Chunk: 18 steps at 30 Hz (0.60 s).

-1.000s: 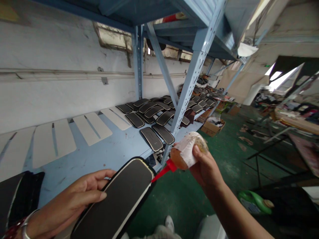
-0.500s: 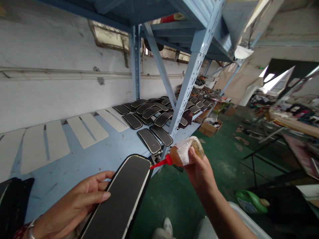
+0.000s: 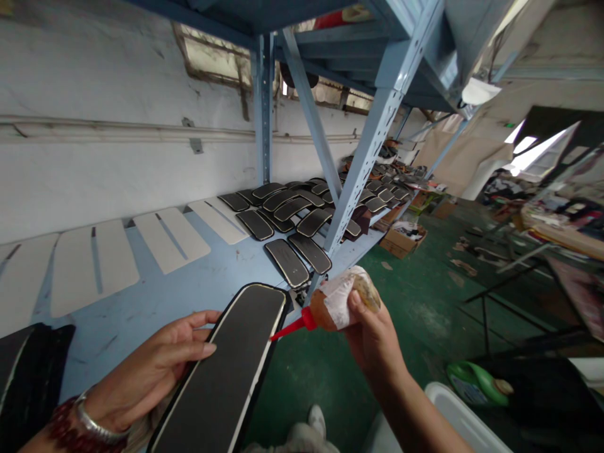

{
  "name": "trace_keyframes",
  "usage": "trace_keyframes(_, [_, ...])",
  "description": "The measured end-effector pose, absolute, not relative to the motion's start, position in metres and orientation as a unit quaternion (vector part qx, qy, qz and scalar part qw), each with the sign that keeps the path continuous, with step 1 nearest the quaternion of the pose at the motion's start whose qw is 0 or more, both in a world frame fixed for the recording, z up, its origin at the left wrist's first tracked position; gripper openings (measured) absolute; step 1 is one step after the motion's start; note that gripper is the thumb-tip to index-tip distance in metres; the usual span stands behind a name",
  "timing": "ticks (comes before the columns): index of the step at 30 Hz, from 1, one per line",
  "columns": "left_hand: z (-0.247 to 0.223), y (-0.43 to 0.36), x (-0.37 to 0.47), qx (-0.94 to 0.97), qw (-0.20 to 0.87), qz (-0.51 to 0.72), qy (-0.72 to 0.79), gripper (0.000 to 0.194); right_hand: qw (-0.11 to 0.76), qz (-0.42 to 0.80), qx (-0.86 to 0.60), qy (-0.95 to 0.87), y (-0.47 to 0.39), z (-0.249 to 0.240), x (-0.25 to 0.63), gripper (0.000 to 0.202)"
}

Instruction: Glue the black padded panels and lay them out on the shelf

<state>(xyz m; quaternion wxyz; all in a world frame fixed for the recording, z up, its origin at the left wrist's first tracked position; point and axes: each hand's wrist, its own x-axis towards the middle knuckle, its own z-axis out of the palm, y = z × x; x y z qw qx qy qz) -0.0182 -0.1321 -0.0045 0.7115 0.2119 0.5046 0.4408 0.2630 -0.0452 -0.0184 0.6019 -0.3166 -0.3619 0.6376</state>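
A long dark panel with rounded corners and a pale line along its border (image 3: 231, 358) is held at an angle in front of me. My left hand (image 3: 172, 355) grips its left edge, thumb on top and fingers beneath. In my right hand (image 3: 375, 327) lies a squeeze bottle (image 3: 328, 308), brownish with a white wrapping round its body. Its red nozzle (image 3: 290, 328) points left, and the tip touches or nearly touches the panel's right border line. The panel's lower end runs out of view.
Pale strips (image 3: 170, 239) and many similar dark panels (image 3: 287, 261) lie on the blue shelf (image 3: 221, 264). A blue upright post (image 3: 365, 145) stands ahead. A cardboard box (image 3: 401, 240) and a green jug (image 3: 479, 382) are to the right. Dark pieces (image 3: 38, 358) are stacked at left.
The nozzle tip has moved from the panel's upper right corner down along its right border, with my right hand shifting left and down. My left hand still holds the panel. The view has shifted slightly.
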Motion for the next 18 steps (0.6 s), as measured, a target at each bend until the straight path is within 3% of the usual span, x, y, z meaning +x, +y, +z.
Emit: trace_keyframes(18, [-0.018,-0.116,-0.028,0.207,0.662,0.481,0.536,0.042,0.565,0.689,-0.278,-0.359,-0.069,-0.030,0.246,0.049])
